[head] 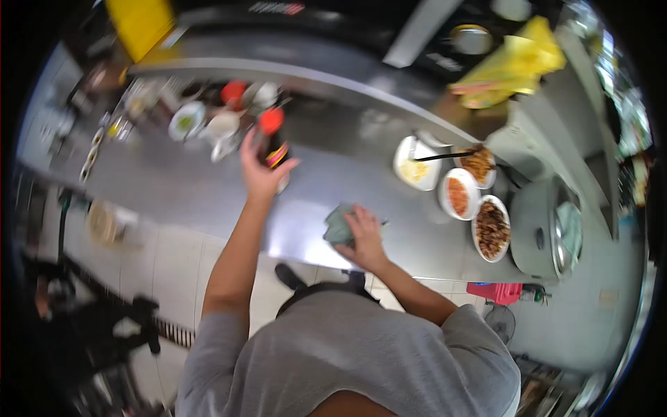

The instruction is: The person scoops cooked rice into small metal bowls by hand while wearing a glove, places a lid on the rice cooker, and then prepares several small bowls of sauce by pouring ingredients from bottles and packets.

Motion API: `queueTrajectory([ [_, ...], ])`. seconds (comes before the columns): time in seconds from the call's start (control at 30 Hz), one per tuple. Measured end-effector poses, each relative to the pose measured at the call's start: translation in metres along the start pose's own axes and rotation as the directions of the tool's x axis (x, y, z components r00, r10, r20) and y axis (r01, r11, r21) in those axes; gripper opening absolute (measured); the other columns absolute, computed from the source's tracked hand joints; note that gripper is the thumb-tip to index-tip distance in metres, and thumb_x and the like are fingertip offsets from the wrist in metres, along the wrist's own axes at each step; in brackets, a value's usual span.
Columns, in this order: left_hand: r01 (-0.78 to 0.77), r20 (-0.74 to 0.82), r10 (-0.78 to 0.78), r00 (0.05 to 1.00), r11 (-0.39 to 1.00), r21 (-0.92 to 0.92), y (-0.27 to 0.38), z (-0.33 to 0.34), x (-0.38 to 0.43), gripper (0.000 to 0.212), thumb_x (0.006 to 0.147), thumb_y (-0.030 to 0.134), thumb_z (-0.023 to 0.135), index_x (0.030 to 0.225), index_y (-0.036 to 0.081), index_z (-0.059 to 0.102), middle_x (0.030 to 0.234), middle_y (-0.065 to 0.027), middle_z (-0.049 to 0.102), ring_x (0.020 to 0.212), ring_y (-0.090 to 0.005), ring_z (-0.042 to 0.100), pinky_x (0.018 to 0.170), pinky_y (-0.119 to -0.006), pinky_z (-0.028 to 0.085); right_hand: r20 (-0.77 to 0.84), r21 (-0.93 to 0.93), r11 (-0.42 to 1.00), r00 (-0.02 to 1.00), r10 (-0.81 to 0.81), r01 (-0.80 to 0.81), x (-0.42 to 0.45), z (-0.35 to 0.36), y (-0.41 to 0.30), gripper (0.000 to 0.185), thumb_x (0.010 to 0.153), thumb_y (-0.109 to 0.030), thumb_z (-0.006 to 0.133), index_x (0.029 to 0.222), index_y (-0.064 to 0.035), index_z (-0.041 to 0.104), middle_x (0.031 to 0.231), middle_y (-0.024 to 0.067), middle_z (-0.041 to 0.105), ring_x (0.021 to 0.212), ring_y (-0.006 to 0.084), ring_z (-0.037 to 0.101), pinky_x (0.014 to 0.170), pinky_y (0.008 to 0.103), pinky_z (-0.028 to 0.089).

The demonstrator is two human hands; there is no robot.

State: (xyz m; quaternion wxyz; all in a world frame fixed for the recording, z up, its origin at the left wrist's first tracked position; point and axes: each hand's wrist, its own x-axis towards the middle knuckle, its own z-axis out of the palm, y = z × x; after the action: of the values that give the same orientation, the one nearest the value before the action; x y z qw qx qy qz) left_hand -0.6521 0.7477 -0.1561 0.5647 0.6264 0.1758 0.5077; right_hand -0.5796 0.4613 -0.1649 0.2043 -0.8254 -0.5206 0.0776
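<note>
My left hand (pixel 263 169) is at a dark sauce bottle (pixel 275 142) with a red cap and a yellow-and-red label. Its fingers are spread, the thumb passing in front of the bottle; no firm grip shows. Flat over a crumpled green cloth (pixel 338 224), my right hand (pixel 366 234) presses it to the steel counter (pixel 312 167) near the front edge, fingers partly round the cloth.
Right of the hands sit a white dish (pixel 428 174) with a black-handled utensil, bowls of orange food (pixel 458 196) and dark brown pieces (pixel 492 229), and a large lidded pot (pixel 531 229). Cups, bowls and a red-capped container (pixel 234 94) crowd the back left. A dark-clothed person (pixel 88 323) is at left.
</note>
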Motion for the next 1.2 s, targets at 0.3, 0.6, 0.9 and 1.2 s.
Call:
queueTrajectory([
  [0.3,0.200,0.196,-0.163,0.967,0.962,-0.186,0.116,0.083,-0.108,0.125,0.050,0.026,0.095,0.146,0.005,0.017,0.116,-0.0143,0.056,0.104,-0.0242,0.058,0.090,-0.036,0.048,0.023,0.569,0.814,0.988,-0.153,0.113,-0.011,-0.080,-0.006,0.115,0.063,-0.017,0.085,0.150,-0.0046,0.012,0.148,0.0230,0.030,0.136,0.0370,0.032,0.113,0.0429,0.027],
  [0.6,0.196,0.641,0.122,0.758,0.895,-0.401,0.236,0.364,-0.133,0.098,0.076,0.024,0.079,0.147,0.003,0.016,0.137,-0.0177,0.042,0.126,-0.0263,0.044,0.106,-0.039,0.034,-0.463,0.645,0.715,0.882,0.088,0.267,-0.113,-0.231,0.161,0.094,0.066,-0.016,0.084,0.141,-0.0036,0.027,0.132,0.0136,0.048,0.121,0.0226,0.049,0.102,0.0372,0.039],
  [0.9,0.281,0.844,0.294,0.448,0.850,-0.445,0.401,0.520,-0.197,0.082,0.083,0.029,0.072,0.143,-0.001,0.024,0.138,-0.0160,0.040,0.129,-0.0269,0.039,0.107,-0.040,0.030,-0.759,0.614,0.620,0.582,0.293,0.489,-0.277,-0.434,0.322,0.056,0.068,0.001,0.076,0.118,0.0004,0.052,0.105,0.0096,0.063,0.094,0.0187,0.063,0.087,0.0340,0.050],
  [1.2,0.437,0.762,0.554,0.336,0.625,-0.647,0.464,0.554,-0.308,0.056,0.082,0.018,0.072,0.126,-0.003,0.043,0.111,-0.0113,0.051,0.106,-0.0217,0.050,0.095,-0.034,0.039,-0.949,0.316,0.863,0.132,0.287,0.395,-0.471,-0.513,0.370,0.063,0.071,-0.002,0.071,0.128,0.0000,0.044,0.115,0.0112,0.057,0.104,0.0211,0.058,0.097,0.0368,0.044],
])
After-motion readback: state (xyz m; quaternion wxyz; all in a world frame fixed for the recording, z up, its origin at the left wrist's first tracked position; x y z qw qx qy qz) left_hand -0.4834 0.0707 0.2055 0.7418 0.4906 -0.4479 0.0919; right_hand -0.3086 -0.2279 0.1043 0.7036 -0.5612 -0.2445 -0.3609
